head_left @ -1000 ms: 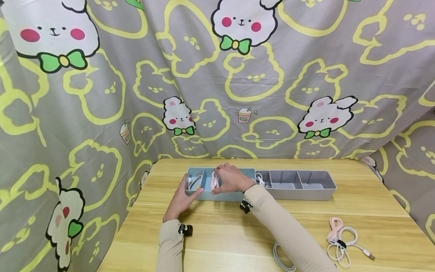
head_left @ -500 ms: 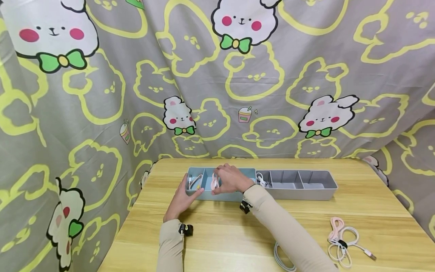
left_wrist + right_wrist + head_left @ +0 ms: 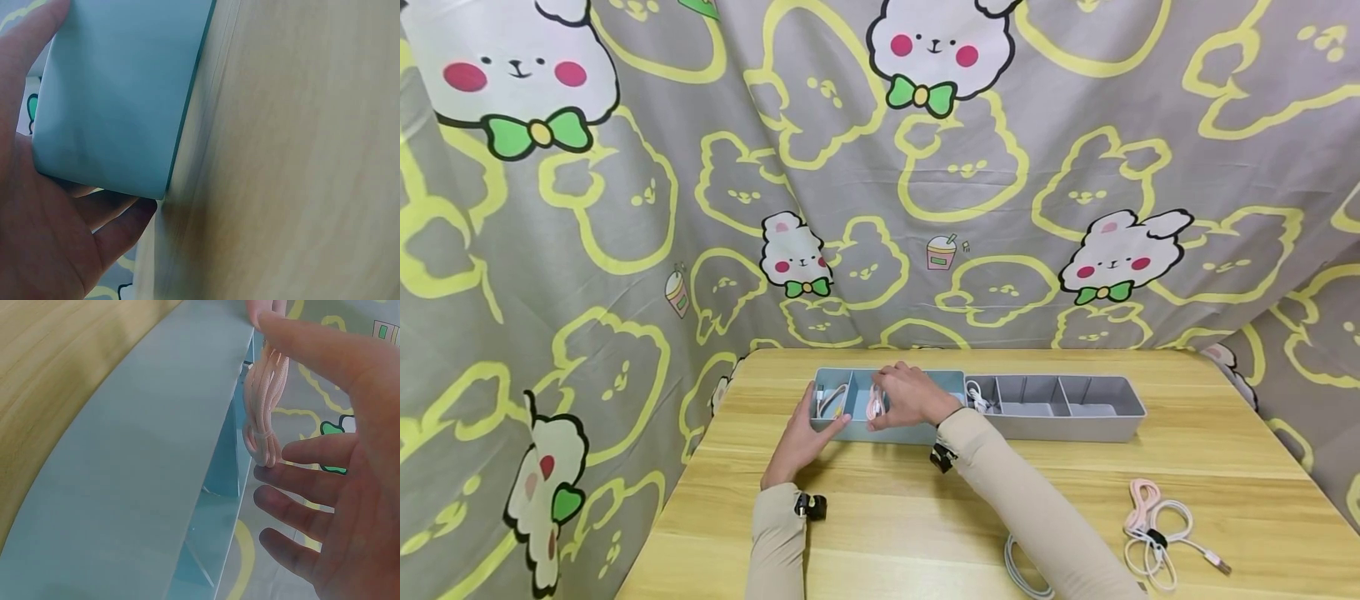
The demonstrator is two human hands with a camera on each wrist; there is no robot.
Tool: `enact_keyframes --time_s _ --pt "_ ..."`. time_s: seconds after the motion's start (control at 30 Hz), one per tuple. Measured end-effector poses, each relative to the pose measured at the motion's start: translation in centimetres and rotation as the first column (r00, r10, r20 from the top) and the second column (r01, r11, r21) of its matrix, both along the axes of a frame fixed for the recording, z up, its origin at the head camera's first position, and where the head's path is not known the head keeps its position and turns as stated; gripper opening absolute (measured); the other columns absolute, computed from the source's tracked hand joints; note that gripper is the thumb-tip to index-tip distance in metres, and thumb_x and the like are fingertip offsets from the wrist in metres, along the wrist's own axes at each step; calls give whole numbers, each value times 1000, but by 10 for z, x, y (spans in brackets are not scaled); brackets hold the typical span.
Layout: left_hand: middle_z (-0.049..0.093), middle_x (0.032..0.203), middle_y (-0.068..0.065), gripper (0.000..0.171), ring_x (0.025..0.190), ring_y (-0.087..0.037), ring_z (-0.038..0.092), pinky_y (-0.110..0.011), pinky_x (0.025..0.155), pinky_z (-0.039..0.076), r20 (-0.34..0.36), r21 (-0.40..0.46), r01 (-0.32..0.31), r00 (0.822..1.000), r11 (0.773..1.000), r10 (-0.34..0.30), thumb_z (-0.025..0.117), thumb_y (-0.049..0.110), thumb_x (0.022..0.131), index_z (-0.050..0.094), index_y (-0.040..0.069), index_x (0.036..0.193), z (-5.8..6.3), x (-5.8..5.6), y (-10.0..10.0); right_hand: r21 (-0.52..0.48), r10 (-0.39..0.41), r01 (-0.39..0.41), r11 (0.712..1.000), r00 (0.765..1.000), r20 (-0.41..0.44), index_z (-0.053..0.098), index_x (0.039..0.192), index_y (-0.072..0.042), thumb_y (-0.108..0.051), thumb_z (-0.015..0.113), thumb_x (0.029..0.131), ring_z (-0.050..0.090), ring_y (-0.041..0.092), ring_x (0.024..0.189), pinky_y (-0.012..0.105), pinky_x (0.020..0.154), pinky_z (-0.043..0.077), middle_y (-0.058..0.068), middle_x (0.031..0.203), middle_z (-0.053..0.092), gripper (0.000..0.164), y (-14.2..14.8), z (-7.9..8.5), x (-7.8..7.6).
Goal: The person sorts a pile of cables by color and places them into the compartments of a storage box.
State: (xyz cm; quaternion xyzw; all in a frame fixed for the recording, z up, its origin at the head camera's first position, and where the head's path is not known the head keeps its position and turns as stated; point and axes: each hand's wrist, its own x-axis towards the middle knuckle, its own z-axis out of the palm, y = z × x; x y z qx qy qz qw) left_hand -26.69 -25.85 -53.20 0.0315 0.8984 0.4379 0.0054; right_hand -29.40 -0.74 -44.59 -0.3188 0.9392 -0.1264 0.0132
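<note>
A light blue divided storage box (image 3: 887, 432) stands near the table's back edge. My left hand (image 3: 799, 442) grips its left end, thumb along the front wall and fingers around the end, as the left wrist view shows. The left compartment holds a coiled cable (image 3: 831, 402). Over the compartment beside it, my right hand (image 3: 912, 396) holds a bundled pink cable (image 3: 265, 406) between thumb and fingers. In the right wrist view the bundle hangs at the box's rim, its other end at the fingertips; the remaining fingers are spread.
A grey divided box (image 3: 1060, 429) adjoins the blue one on the right, with a white cable (image 3: 977, 397) in its left compartment. A pink-and-white cable bundle (image 3: 1150, 533) and a grey coiled cable (image 3: 1018, 575) lie on the wooden table (image 3: 880, 533). A patterned curtain (image 3: 865, 167) hangs behind.
The top of the pink cable bundle shows slightly lower beside my right fingers. Both hands stay nearly where they were.
</note>
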Motion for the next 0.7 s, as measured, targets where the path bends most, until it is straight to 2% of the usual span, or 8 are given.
enact_keyframes --time_s 0.27,0.7 --pt "19 173 -18 113 157 -44 25 -70 123 26 -2 -10 9 1000 1000 -9 69 68 88 3 24 169 -1 -1 0 8 -12 11 1000 1000 26 52 151 -4 -57 82 83 53 37 136 58 110 49 15 152 56 92 2 1 0" --pt "17 174 -16 114 158 -43 23 -70 124 24 -2 -6 4 1000 1000 -4 71 67 88 4 24 169 2 1 0 38 -23 23 999 1000 14 50 153 -7 -61 79 84 55 35 135 55 111 49 12 152 57 92 6 5 1"
